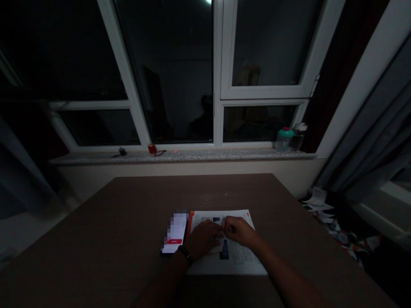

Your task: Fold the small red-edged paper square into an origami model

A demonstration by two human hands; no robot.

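An open printed magazine or book page (242,261) lies on the brown table, with text, small dark pictures and an orange left edge. Over its middle, my left hand (204,238) has its fingers bent inward, a dark band on the wrist. Close against its fingertips is my right hand (239,230), closed in a pinch. A small pale piece shows between and under the fingers, too dim to name. Just left of the page lies a phone (176,229) with its screen lit, a red bar near the bottom.
The brown table (135,214) reaches to the wall below a window. On the stone sill (192,156) stand a teal-lidded bottle (284,139), a clear bottle (298,137), a small red jar (152,149) and a small dark object (122,151). Scattered papers (324,209) lie right of the table.
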